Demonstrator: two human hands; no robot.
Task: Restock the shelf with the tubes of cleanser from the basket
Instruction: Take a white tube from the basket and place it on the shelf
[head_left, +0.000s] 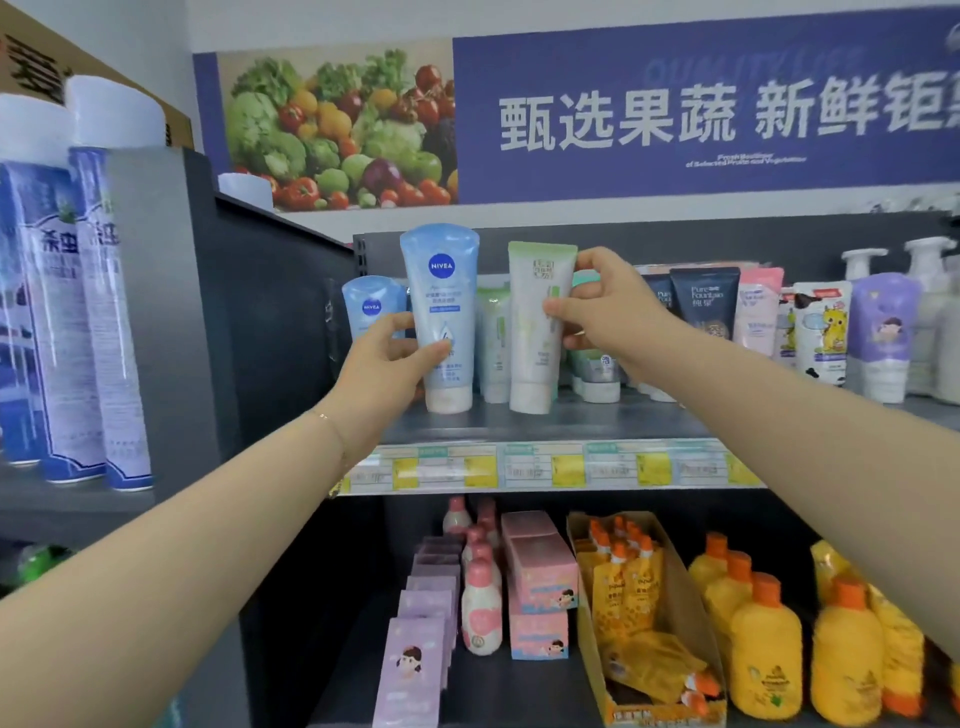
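Hands both up at the top shelf (519, 422), each on a tube. Left hand (387, 358) pinches the blue Nivea cleanser tube (445, 312) low on its side, thumb in front and fingers curled behind; the tube is upright, cap down, with the cap at the shelf board near the front edge. Right hand (605, 306) grips the white-and-green cleanser tube (535, 322) from its right side, thumb on the front face and fingers wrapped round the back; it is also upright and cap down, just right of the Nivea tube and not touching it. Cannot tell whether either cap bears on the board. A second Nivea tube (370, 306) stands behind the left hand, and more green tubes sit behind and between the two hands. Dark Pure Fountain tube (704, 301) is just right of the right hand. Price label strip (545, 465) runs under both wrists. Spray cans (67, 312) are far left of the left hand, and yellow bottles (763, 654) sit one shelf down, below the right forearm.
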